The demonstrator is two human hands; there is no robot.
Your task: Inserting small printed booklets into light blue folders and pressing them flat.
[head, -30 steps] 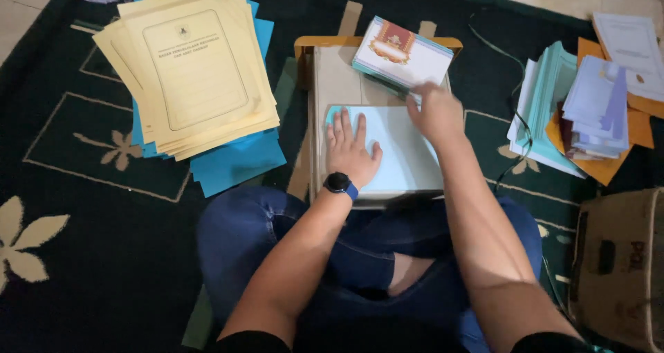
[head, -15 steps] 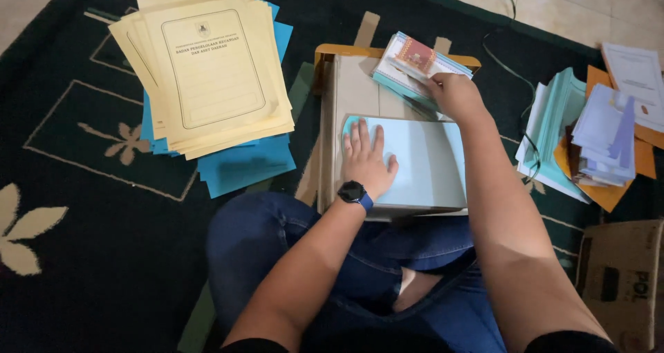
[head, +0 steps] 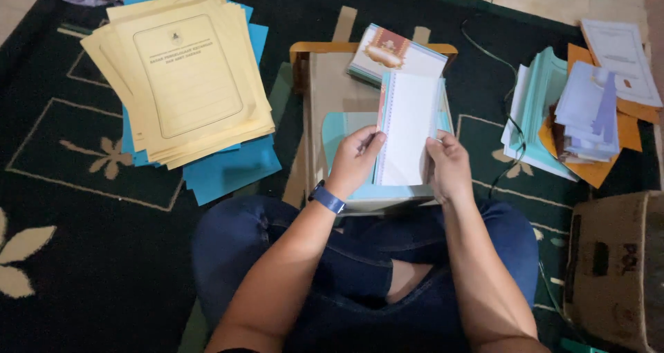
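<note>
two hands hold a white booklet (head: 408,128) upright over a small wooden desk (head: 332,83) at the centre. a stack of decorated booklets (head: 394,54) lies on the desk's far edge, and a pale blue sheet (head: 342,126) lies flat under the white booklet. far left, a fanned pile of yellow folders (head: 180,76), each with a framed label panel, rests on blue folders (head: 228,173). far right sits a mixed heap of teal, orange and lavender papers (head: 574,118); near right, a brown cardboard box (head: 615,270). the left hand (head: 356,159) pinches the booklet's left edge between thumb and fingers, with a dark watch (head: 326,197) on its wrist. the right hand (head: 448,166) grips the lower right edge, fingers curled behind. both forearms reach out over crossed legs in jeans on a dark green rug (head: 83,256).
</note>
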